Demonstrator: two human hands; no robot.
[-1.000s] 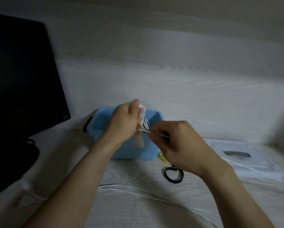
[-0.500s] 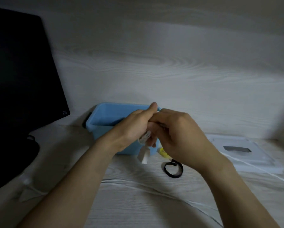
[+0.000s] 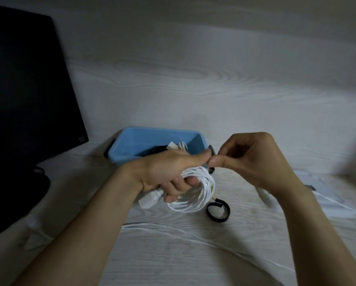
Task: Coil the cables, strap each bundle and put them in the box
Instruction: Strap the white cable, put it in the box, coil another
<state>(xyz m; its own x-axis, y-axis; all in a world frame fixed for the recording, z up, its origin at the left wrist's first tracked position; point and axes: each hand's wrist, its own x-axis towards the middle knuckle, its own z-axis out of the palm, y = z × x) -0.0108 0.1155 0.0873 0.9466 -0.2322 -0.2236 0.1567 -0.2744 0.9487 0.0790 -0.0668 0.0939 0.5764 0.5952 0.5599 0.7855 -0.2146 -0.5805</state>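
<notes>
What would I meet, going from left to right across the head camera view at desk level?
Black monitor → blue box → left hand gripping the coiled white cable → black strap loop on the desk → right hand pinching a dark strap.

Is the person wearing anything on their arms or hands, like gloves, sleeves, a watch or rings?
Nothing that shows. The left hand and right hand are bare, with no gloves, and no rings visible on the fingers. Both forearms are uncovered down to the picture's edge: no sleeves, watch or wristband.
</notes>
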